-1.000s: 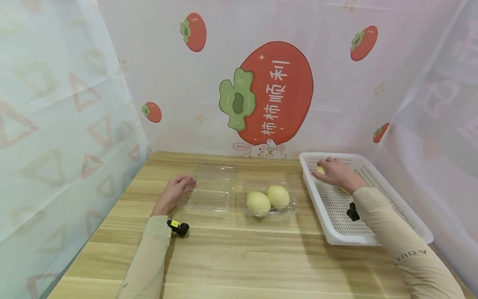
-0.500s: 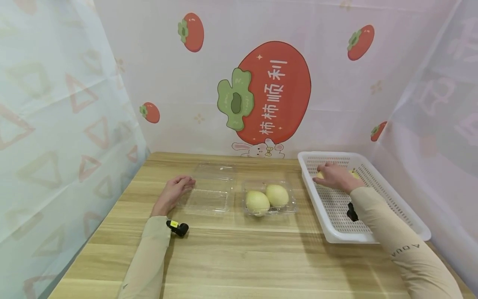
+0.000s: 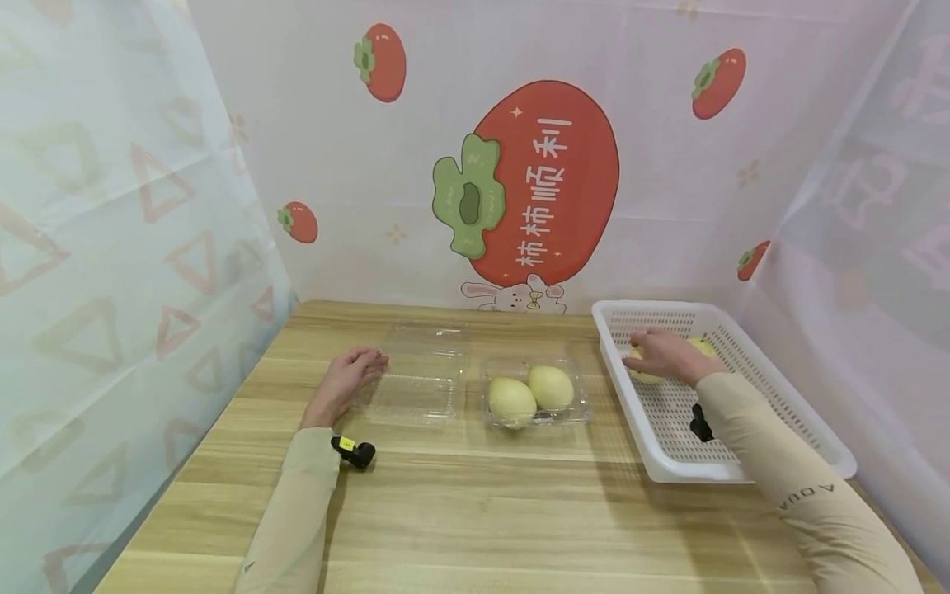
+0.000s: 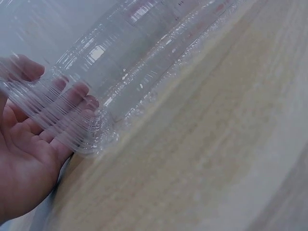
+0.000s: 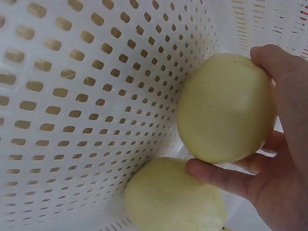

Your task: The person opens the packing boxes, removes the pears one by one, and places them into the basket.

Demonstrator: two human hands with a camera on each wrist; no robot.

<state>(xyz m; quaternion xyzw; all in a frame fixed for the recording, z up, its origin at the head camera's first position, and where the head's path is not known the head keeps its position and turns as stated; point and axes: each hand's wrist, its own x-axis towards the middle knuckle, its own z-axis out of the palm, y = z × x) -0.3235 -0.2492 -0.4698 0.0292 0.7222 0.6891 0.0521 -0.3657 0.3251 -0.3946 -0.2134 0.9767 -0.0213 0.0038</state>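
My right hand (image 3: 668, 355) is inside the white basket, thumb and fingers round a pale yellow pear (image 5: 226, 108). A second pear (image 5: 173, 197) lies in the basket right beside it, touched by one of my fingers. My left hand (image 3: 350, 375) rests at the left edge of an open clear plastic box (image 3: 416, 396). Its loosely bent fingers (image 4: 72, 103) show through the ridged plastic wall in the left wrist view. Another clear box (image 3: 582, 412) stands between the hands with two pears (image 3: 512, 402) in it.
The white perforated basket (image 3: 653, 458) stands at the right of the wooden table (image 3: 475, 520), near the right-hand curtain. A printed cloth (image 3: 349, 264) with persimmon pictures hangs behind the table's back edge.
My right hand has shifted slightly to the right within the basket, and more of the pears shows around it. The left hand stays at the clear box.
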